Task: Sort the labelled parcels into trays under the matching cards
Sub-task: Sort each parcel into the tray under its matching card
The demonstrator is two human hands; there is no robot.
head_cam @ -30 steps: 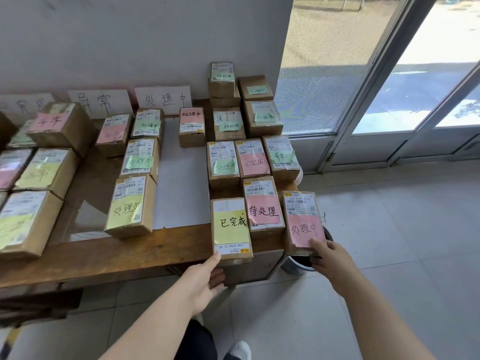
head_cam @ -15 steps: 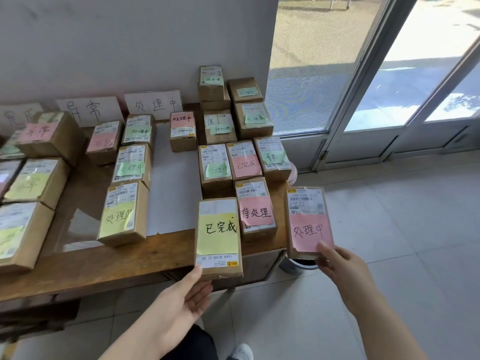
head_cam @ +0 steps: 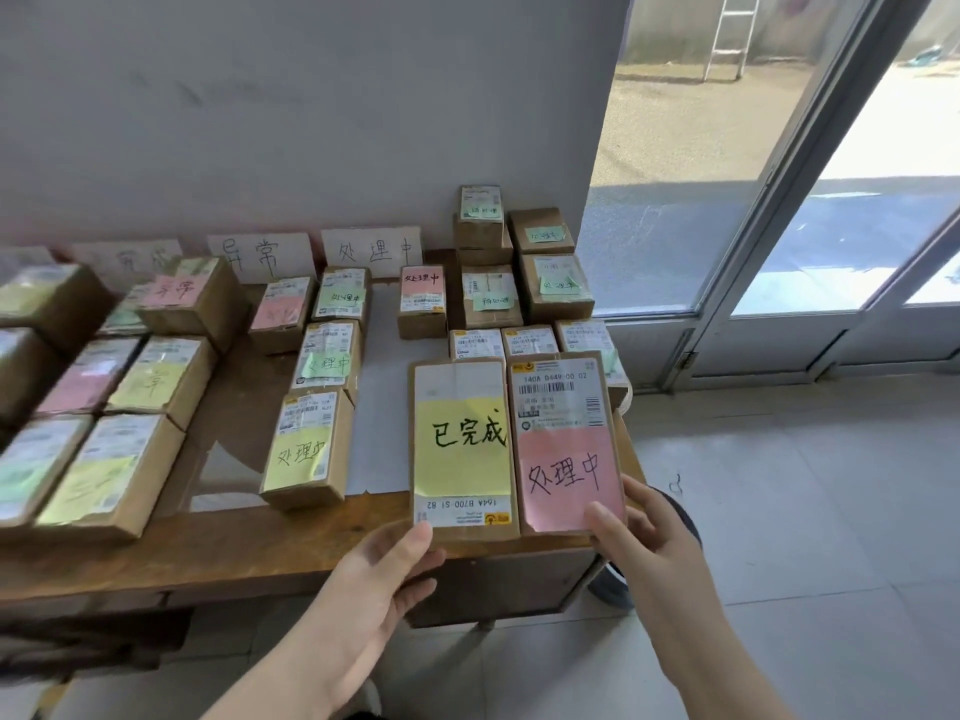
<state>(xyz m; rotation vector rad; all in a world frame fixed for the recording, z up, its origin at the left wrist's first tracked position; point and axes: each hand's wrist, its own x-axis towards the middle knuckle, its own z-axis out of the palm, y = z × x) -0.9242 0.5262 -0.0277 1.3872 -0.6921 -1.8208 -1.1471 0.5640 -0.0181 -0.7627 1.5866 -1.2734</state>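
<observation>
yellow parcel (head_cam: pixel 462 444) is being pinched at its near end by the left hand (head_cam: pixel 379 579); pink parcel (head_cam: pixel 566 439) is being gripped the same way by the right hand (head_cam: pixel 649 543). both are hovering side by side, edges touching, over the worktop's (head_cam: pixel 208 543) near edge, long axes pointing away from the person. the pink one's card (head_cam: pixel 371 251) is standing ahead-left. the far-left card (head_cam: pixel 127 259), half hidden, seems to match yellow. judgement: the left hand is sitting nearer that side.

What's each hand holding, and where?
Left hand holds the yellow-label parcel by its near edge; right hand holds the pink-label parcel by its near right corner.
</observation>
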